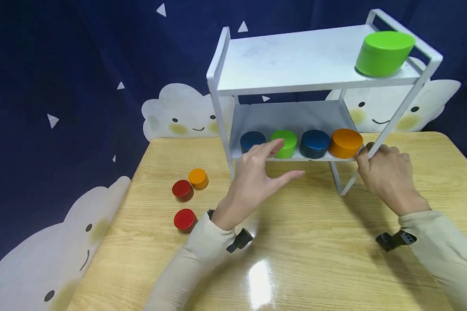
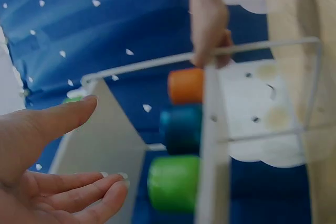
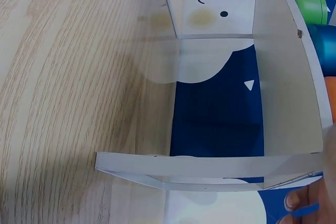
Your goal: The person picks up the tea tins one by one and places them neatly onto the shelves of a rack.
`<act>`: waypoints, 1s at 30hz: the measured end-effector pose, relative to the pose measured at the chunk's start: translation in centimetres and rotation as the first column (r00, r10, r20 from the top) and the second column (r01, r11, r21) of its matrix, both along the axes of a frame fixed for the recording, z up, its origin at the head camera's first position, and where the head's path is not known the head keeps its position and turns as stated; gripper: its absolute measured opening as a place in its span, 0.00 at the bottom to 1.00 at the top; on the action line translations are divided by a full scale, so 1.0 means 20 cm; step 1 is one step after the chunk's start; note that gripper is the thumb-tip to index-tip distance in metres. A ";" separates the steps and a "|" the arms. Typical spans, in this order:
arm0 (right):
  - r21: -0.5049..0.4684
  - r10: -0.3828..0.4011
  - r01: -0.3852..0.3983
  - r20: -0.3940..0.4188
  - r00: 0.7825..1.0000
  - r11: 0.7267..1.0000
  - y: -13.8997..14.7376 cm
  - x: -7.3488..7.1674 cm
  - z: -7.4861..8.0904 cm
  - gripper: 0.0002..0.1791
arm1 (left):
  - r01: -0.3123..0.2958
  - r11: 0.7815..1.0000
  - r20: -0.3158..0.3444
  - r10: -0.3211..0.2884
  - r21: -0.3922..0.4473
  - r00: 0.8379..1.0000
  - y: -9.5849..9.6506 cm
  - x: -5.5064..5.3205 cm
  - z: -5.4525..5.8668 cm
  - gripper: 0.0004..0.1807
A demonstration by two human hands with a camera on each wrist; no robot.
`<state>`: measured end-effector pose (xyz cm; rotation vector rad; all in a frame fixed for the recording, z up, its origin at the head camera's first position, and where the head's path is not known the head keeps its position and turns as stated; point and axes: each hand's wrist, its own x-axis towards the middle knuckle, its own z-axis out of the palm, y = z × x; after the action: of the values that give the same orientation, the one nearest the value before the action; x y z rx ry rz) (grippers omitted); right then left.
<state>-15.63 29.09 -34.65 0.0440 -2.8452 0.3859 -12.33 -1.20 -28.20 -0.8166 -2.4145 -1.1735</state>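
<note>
A: What do the hands have?

B: From my station: right hand (image 1: 389,175) wrapped round the right front post of the white shelf (image 1: 288,56), level with its lower tier. Left hand (image 1: 253,178) holds nothing, thumb and fingers spread wide, in front of the shelf's lower tier near the lower green cylinder (image 1: 290,146). Left wrist feed gives a gap between them.

A: Other pieces?

B: Flanking that green on the shelf's lower tier: left blue cylinder (image 1: 252,140), right blue cylinder (image 1: 315,144), then large orange cylinder (image 1: 346,144) at the right end. Upper green cylinder (image 1: 385,56) on the shelf's top, right end. Left of the shelf: small orange cylinder (image 1: 198,178), two red cylinders (image 1: 185,219).

A: Step in hand?

B: My reading: arranging the lower tier, right hand bracing the shelf. Can't tell whether the left is arriving or leaving.

A: Next move?

B: If green is wanted, I'd say a steady brace and an even pinch, sparing the blue neighbours.
</note>
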 end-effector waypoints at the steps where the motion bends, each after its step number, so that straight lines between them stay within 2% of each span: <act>1: -0.004 -0.004 0.004 0.002 1.000 1.000 0.00 0.00 0.00 0.28 | -0.010 1.000 0.012 0.010 -0.001 1.000 -0.02 0.00 -0.03 0.35; 4: -0.011 -0.010 0.010 0.004 1.000 1.000 0.00 0.00 -0.01 0.29 | -0.050 0.999 0.019 0.050 0.014 0.999 -0.08 -0.01 -0.10 0.33; 7: -0.022 -0.011 0.011 0.009 1.000 1.000 0.00 0.01 -0.01 0.29 | -0.091 0.995 -0.007 0.092 0.043 0.996 -0.16 -0.03 -0.16 0.30; 10: -0.025 -0.011 0.011 0.016 1.000 1.000 -0.01 0.00 -0.01 0.30 | -0.132 0.989 -0.008 0.132 0.065 0.991 -0.23 -0.03 -0.19 0.29; 15: -0.034 -0.011 0.011 0.022 1.000 0.999 -0.01 0.00 -0.01 0.31 | -0.199 0.978 0.045 0.197 0.062 0.979 -0.32 -0.03 -0.24 0.29; 23: -0.042 0.007 -0.008 -0.015 1.000 0.999 0.00 0.00 -0.01 0.30 | -0.304 0.952 0.146 0.295 0.043 0.944 -0.45 0.04 -0.37 0.29; 30: -0.041 0.015 -0.016 -0.023 1.000 0.999 0.00 0.00 -0.02 0.31 | -0.373 0.927 0.196 0.361 0.027 0.912 -0.58 0.10 -0.47 0.28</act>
<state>-15.58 29.14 -34.99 0.0624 -2.8153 0.4437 -10.41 -12.84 -37.56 -0.2183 -2.5160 -1.2097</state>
